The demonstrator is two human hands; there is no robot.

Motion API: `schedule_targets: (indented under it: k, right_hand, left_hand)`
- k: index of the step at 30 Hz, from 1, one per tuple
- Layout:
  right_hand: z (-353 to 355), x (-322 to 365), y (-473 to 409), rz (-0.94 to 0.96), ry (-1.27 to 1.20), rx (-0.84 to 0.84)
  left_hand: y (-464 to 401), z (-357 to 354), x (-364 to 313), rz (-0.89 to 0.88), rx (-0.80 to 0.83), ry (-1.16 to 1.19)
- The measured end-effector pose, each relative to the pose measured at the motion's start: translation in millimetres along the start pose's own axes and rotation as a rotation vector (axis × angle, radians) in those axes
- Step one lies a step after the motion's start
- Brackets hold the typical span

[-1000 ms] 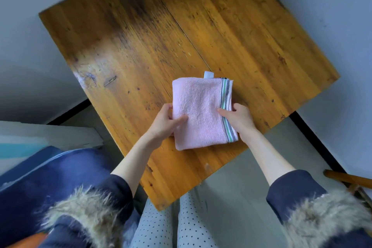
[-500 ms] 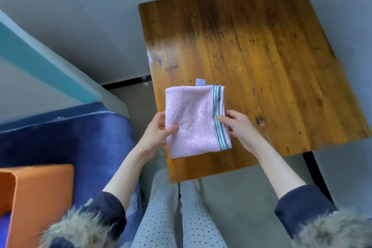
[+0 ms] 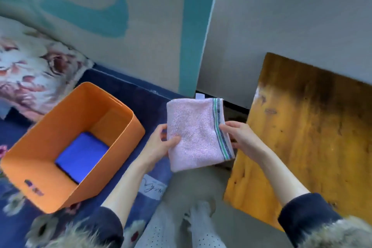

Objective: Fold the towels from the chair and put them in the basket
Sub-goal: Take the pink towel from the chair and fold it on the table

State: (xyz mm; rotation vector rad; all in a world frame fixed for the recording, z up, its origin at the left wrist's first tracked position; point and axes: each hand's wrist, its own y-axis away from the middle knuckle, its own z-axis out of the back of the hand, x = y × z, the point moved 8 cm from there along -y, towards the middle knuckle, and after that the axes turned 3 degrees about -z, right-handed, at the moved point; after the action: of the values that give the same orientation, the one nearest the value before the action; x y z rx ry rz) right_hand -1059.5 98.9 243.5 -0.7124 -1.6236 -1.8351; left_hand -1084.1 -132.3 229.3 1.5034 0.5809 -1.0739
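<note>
A folded pink towel (image 3: 196,133) with a green and grey striped edge hangs in the air between the bed and the table. My left hand (image 3: 159,144) grips its left edge, thumb on top. My right hand (image 3: 240,139) pinches the striped right edge. The orange basket (image 3: 112,104) stands to the left on the blue bedspread, and a folded blue towel (image 3: 81,154) lies flat on its bottom.
The wooden table (image 3: 314,137) is at the right, with floor between it and the bed. A floral pillow (image 3: 32,68) lies behind the basket. A wall with teal paint rises behind. My legs are at the bottom centre.
Both hands lifted the pink towel off the table and carried it left. My view swung left, bringing the orange basket and the bed into sight.
</note>
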Motion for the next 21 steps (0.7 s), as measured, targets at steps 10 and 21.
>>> schedule_targets:
  k: [10,21]
  right_hand:
    - [-222.8,87.0,-35.3,0.068,0.282,0.230]
    - [-371.1,110.4,-131.3,0.110,0.709,0.204]
  left_hand:
    - [50.2,213.0,34.1,-0.013,-0.316,0.216]
    - [15.1,307.4,133.1,0.215,-0.584,0.431]
